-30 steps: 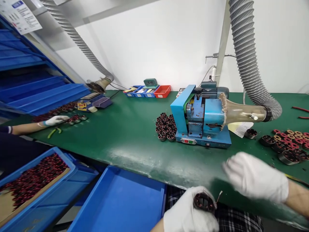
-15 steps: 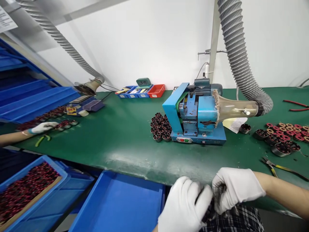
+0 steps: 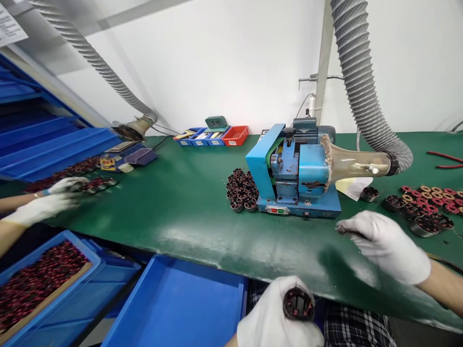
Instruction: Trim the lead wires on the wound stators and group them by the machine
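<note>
The left hand, in a white knit glove, was closed around a ring: a short, dark cylinder with a hollow core and reddish wire inside. The ring was at the desk's near edge, its open face turned up, above black-and-white plaid cloth. The right hand, in a similar glove, hung over the desk to the right, fingertips drawn into a narrow pinch and darkly soiled; whether anything lay between them could not be told.

The desk's green surface was smooth, with a pale sheen along its near side. On it stood a blue metal machine, scuffed and boxy, joined at right by a translucent, tapering funnel to a grey, ribbed hose. A tight cluster of similar short cylinders touched or nearly touched the machine's left side. Farther right lay metal-walled cylinders beside flower-shaped red and tan cores.

Far back, a red plastic tray adjoined blue ones. At left, a co-worker's gloved hands were among dark, reddish parts.
</note>
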`<state>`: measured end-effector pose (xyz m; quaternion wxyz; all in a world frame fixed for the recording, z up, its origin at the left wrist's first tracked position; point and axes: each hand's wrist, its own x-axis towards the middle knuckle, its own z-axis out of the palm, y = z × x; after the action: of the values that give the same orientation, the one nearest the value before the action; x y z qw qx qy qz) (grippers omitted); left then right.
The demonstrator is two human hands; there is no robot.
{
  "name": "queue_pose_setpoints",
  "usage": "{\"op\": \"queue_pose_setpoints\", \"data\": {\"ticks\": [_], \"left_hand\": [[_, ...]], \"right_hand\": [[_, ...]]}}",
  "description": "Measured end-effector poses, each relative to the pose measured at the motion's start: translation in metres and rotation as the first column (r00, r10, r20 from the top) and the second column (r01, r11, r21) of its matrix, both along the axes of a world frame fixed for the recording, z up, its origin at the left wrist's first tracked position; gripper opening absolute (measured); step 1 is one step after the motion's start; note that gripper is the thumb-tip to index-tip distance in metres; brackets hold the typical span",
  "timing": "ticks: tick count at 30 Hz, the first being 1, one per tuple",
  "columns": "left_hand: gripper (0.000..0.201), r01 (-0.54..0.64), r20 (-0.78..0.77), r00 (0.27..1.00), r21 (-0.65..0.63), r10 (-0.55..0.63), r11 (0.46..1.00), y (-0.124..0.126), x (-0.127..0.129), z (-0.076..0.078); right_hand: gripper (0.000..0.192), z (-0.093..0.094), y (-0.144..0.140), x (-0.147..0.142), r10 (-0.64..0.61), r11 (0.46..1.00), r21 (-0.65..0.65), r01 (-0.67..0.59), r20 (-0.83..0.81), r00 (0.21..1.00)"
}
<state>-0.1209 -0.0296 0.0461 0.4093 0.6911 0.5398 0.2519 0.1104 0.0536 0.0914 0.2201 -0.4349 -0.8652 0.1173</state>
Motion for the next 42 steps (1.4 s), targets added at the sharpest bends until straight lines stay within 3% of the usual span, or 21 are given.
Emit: {"op": "queue_pose_setpoints", "data": {"ticks": [1,2,3,4,5,7,10,13,16,19,21,22,23,26,28,31,35,39,40,42], "left_hand": [[0.021,-0.034,-0.053,0.998,0.063,0.037,0.997,-0.003,0.002,0.002],[0.026,-0.035,-0.113,0.992,0.143,0.051,0.989,-0.004,0.004,0.004],[0.028,-0.012,-0.177,0.983,0.235,0.055,0.972,-0.005,0.006,0.005],[0.029,0.022,-0.242,0.968,0.326,0.061,0.945,-0.004,0.009,0.005],[0.028,0.055,-0.294,0.953,0.399,0.071,0.915,-0.003,0.01,0.005],[0.025,0.067,-0.357,0.926,0.47,0.12,0.88,0.001,0.012,0.005],[0.023,0.022,-0.397,0.899,0.465,0.187,0.885,0.009,0.013,0.004],[0.026,-0.029,-0.359,0.92,0.333,0.155,0.943,0.017,0.016,0.004],[0.026,-0.09,-0.268,0.955,0.137,0.124,0.986,0.027,0.023,0.0],[0.024,-0.176,-0.17,0.965,0.133,0.198,0.975,0.04,0.029,-0.015],[0.026,-0.254,-0.125,0.951,0.201,0.281,0.946,0.052,0.033,-0.033],[0.029,-0.28,-0.125,0.941,0.23,0.314,0.932,0.058,0.035,-0.042],[0.031,-0.3,-0.139,0.929,0.261,0.343,0.917,0.063,0.038,-0.051],[0.039,-0.287,-0.185,0.913,0.341,0.363,0.895,0.065,0.047,-0.073],[0.059,-0.22,-0.193,0.936,0.338,0.296,0.915,0.056,0.048,-0.08],[0.088,-0.014,-0.189,0.98,0.244,0.061,0.97,0.042,0.039,-0.083],[0.088,0.125,-0.138,0.985,0.148,-0.104,0.981,0.049,0.026,-0.083],[0.081,0.043,-0.116,0.993,0.183,-0.022,0.982,0.059,0.034,-0.084],[0.078,0.008,-0.121,0.992,0.207,0.018,0.978,0.059,0.038,-0.083],[0.068,-0.045,-0.135,0.987,0.255,0.082,0.966,0.058,0.042,-0.082]], "right_hand": [[0.022,-0.003,-0.001,-0.002,-0.073,0.954,-0.296,0.038,-0.109,0.991],[0.022,-0.006,-0.004,-0.007,-0.119,0.83,-0.557,-0.005,-0.186,0.975],[0.026,-0.008,-0.008,-0.013,-0.133,0.675,-0.733,-0.087,-0.237,0.962],[0.029,-0.01,-0.013,-0.02,-0.135,0.565,-0.81,-0.157,-0.279,0.951],[0.031,-0.011,-0.018,-0.027,-0.126,0.507,-0.833,-0.22,-0.325,0.937],[0.028,-0.013,-0.025,-0.039,-0.123,0.521,-0.805,-0.283,-0.399,0.909],[0.021,-0.017,-0.03,-0.05,-0.19,0.62,-0.743,-0.254,-0.456,0.869],[0.013,-0.028,-0.032,-0.054,-0.218,0.715,-0.654,-0.247,-0.544,0.81],[0.017,-0.047,-0.031,-0.046,-0.296,0.717,-0.636,-0.284,-0.648,0.701],[0.03,-0.065,-0.026,-0.029,-0.492,0.741,-0.635,-0.219,-0.735,0.467],[0.035,-0.074,-0.021,-0.02,-0.571,0.787,-0.608,-0.105,-0.782,0.25],[0.035,-0.078,-0.018,-0.018,-0.61,0.779,-0.626,-0.04,-0.771,0.184],[0.034,-0.081,-0.015,-0.018,-0.655,0.748,-0.664,0.013,-0.734,0.181],[0.031,-0.087,-0.011,-0.026,-0.724,0.612,-0.787,0.081,-0.516,0.457],[0.034,-0.09,-0.011,-0.034,-0.622,0.63,-0.768,0.113,-0.413,0.666],[0.028,-0.092,-0.011,-0.044,-0.507,0.717,-0.674,0.177,-0.331,0.796],[0.021,-0.092,-0.01,-0.055,-0.505,0.745,-0.634,0.205,-0.336,0.795],[0.023,-0.089,-0.009,-0.051,-0.535,0.733,-0.65,0.202,-0.367,0.761],[0.024,-0.087,-0.009,-0.045,-0.567,0.71,-0.683,0.174,-0.406,0.717],[0.031,-0.081,-0.008,-0.031,-0.663,0.664,-0.741,0.101,-0.522,0.537]]}}
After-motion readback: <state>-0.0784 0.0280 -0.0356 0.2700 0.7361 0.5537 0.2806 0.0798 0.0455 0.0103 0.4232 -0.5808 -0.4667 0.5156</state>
